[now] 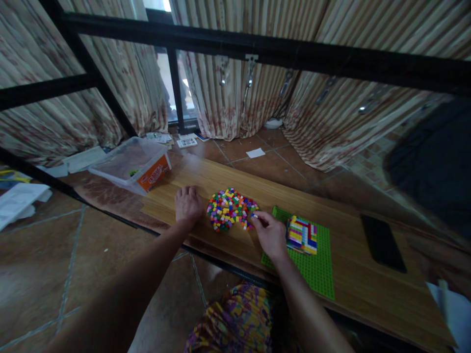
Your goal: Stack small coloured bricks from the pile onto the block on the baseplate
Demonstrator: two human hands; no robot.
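A heap of small coloured bricks lies on a low wooden table. My left hand rests on the table just left of the heap, fingers curled, nothing visible in it. My right hand is at the heap's right edge, thumb and fingers pinched on a small white brick. To its right a green baseplate carries a block of striped coloured bricks.
A clear plastic box with an orange label stands at the table's far left. A black phone lies at the right. Papers lie on the tiled floor. Curtains and a black frame stand behind.
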